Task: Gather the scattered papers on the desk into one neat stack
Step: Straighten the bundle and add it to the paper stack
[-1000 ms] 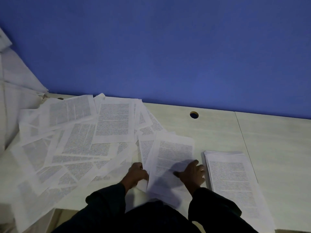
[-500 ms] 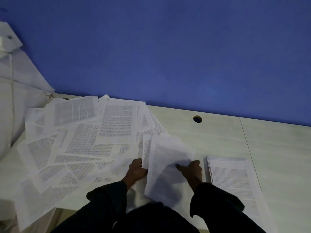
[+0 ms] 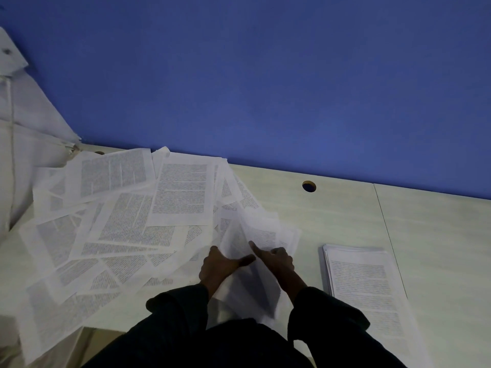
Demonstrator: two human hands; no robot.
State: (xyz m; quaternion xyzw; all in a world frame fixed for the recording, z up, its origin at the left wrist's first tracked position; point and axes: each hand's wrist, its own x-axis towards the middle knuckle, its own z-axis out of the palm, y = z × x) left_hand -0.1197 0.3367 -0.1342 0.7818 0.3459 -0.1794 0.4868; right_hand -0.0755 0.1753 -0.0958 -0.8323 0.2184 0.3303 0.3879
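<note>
Many printed paper sheets (image 3: pixel 127 224) lie scattered and overlapping across the left half of the pale desk (image 3: pixel 345 216). A neat stack of papers (image 3: pixel 366 282) sits to the right of my hands. Between them, one loose sheet (image 3: pixel 261 235) is raised off the desk and bowed. My left hand (image 3: pixel 219 269) holds its left edge with the thumb laid across the top. My right hand (image 3: pixel 277 261) holds its right side, thumb stretched over the print and fingers curled at the edge. The sheet's near end is shadowed by my dark sleeves.
A blue wall runs along the back of the desk. A round cable hole (image 3: pixel 309 186) sits in the desk behind the stack. A seam (image 3: pixel 385 227) divides the desk panels. White fabric (image 3: pixel 24 123) hangs at the far left.
The sheet that lay flat under my hands has been lifted and bowed, its far end rising. My left thumb has moved onto it, and both hands have drawn closer together.
</note>
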